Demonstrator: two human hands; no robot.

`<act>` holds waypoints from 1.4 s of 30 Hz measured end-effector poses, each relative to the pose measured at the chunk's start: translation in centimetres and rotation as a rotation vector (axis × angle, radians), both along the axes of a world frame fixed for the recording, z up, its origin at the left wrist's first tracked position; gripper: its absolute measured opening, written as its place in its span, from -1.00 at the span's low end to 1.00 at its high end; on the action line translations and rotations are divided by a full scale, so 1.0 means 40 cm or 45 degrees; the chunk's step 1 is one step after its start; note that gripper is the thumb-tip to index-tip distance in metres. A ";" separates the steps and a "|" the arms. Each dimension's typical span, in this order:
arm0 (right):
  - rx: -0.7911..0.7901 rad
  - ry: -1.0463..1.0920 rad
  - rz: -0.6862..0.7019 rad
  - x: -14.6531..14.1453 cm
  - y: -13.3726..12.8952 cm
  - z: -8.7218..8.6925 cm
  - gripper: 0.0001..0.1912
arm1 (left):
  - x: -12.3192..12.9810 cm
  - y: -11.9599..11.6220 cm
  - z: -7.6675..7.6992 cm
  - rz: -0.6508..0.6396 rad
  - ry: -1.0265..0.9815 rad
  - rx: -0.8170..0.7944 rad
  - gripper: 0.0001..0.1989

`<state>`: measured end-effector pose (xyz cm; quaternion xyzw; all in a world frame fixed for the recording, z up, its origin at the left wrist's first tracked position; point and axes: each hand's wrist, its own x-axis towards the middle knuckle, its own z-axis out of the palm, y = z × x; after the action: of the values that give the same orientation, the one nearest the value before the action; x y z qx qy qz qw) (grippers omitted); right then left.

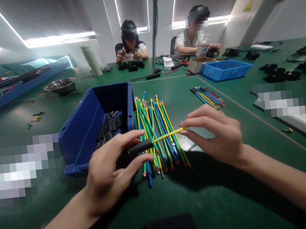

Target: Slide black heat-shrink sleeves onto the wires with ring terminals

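Observation:
My left hand (112, 169) holds a black sleeve (141, 147) between thumb and fingers. A yellow wire (168, 134) runs from the sleeve's right end to my right hand (212, 133), whose fingertips pinch its far end. Whether the wire passes through the sleeve is hidden. Beneath it, several green, blue and yellow wires (165, 122) lie side by side on the green table. A dark blue bin (75, 133) with short black sleeves (110, 127) stands behind and left of my left hand, which hides part of its front.
A smaller bundle of wires (207, 96) lies at the right. Farther back are a light blue tray (227, 69), a metal bowl (60, 86) and a green bottle (91, 61). A black block (169, 228) lies at the front edge. Two people sit across the table.

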<state>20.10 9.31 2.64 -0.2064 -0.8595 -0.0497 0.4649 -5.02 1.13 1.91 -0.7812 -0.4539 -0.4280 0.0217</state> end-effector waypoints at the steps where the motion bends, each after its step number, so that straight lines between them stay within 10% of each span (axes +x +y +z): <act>1: 0.001 0.003 -0.014 0.002 0.002 0.001 -0.85 | 0.000 -0.001 -0.001 0.036 -0.019 -0.011 -0.56; 42: 0.015 -0.181 0.063 0.013 0.015 0.004 -0.80 | 0.009 0.009 0.026 -0.088 -0.076 0.121 -0.90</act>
<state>20.61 9.93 2.80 -0.1783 -0.8949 -0.0578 0.4049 -4.64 1.49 2.96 -0.7813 -0.4064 -0.4727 0.0304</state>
